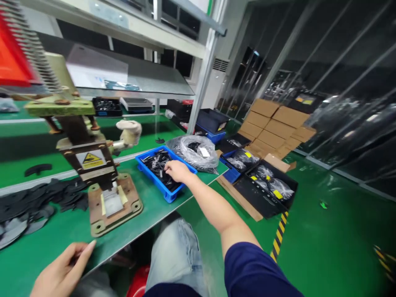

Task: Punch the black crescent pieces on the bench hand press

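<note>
My right hand [176,170] reaches into a blue plastic bin [168,194] of small black parts [157,161] at the bench's right end. Its fingers curl down among the parts; what they hold, if anything, is hidden. My left hand [63,270] rests at the near edge of the green bench [46,243], fingers together, over a small dark piece [75,260] that barely shows. A hand press [89,161] with a yellow warning label and a white knob lever [130,131] stands between my hands on a brown base plate [130,202].
Flat black cut pieces [37,202] are heaped on the bench to the left. A clear bag of black parts [198,152] lies behind the bin. On the green floor to the right are cardboard boxes [272,123] and black trays of bagged parts [266,185].
</note>
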A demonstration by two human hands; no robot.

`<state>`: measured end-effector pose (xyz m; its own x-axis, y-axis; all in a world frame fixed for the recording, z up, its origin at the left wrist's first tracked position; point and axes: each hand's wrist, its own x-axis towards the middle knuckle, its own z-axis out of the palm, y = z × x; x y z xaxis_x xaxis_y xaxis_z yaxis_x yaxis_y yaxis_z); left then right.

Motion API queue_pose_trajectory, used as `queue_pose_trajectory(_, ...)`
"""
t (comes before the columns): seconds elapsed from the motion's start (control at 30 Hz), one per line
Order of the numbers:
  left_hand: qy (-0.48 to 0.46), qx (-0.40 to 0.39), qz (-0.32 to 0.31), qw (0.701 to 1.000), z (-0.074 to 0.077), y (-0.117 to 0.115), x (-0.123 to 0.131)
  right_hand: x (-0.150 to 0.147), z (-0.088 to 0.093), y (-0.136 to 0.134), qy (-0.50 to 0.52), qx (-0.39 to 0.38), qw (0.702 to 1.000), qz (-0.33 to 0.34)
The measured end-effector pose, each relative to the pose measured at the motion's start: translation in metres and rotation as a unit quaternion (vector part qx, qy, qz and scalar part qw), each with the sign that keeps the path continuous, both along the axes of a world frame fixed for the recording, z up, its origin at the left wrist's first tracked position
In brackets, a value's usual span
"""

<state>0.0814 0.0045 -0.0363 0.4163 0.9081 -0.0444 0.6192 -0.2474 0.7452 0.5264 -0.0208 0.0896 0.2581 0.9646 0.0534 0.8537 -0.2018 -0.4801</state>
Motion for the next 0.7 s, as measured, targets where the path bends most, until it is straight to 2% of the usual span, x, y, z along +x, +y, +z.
queue_pose_trajectory(0.07, -0.006, 0.018, 0.020, 1.000, 0.005, -0.004, 0.002, 0.001, 0.002, -0.006, 0.078, 0.074, 0.994, -0.026)
queue_pose_trajectory(0.17, -0.047, 0.039, 0.022, 0.998, 0.020, -0.010, 0.013, -0.014, 0.000, -0.016, 0.208, 0.168, 0.962, -0.053)
queue_pose_trajectory(0.27, -0.124, 0.050, -0.016, 0.991, 0.042, -0.022, 0.037, -0.055, -0.011, -0.028, 0.340, 0.224, 0.911, -0.061)
queue_pose_trajectory(0.37, -0.196, 0.031, -0.055, 0.979, 0.066, -0.037, 0.070, -0.114, -0.026, -0.039, 0.462, 0.242, 0.852, -0.053)
queue_pose_trajectory(0.47, -0.245, -0.060, -0.077, 0.965, 0.079, -0.047, 0.099, -0.169, -0.037, -0.047, 0.549, 0.238, 0.800, -0.043)
queue_pose_trajectory(0.53, -0.302, -0.132, -0.075, 0.941, 0.082, -0.050, 0.110, -0.194, -0.042, -0.050, 0.583, 0.230, 0.778, -0.038)
queue_pose_trajectory(0.63, -0.389, -0.212, -0.066, 0.894, 0.083, -0.050, 0.113, -0.212, -0.048, -0.052, 0.613, 0.204, 0.763, -0.029)
queue_pose_trajectory(0.7, -0.412, -0.251, -0.065, 0.873, 0.084, -0.049, 0.107, -0.213, -0.051, -0.052, 0.620, 0.179, 0.763, -0.013)
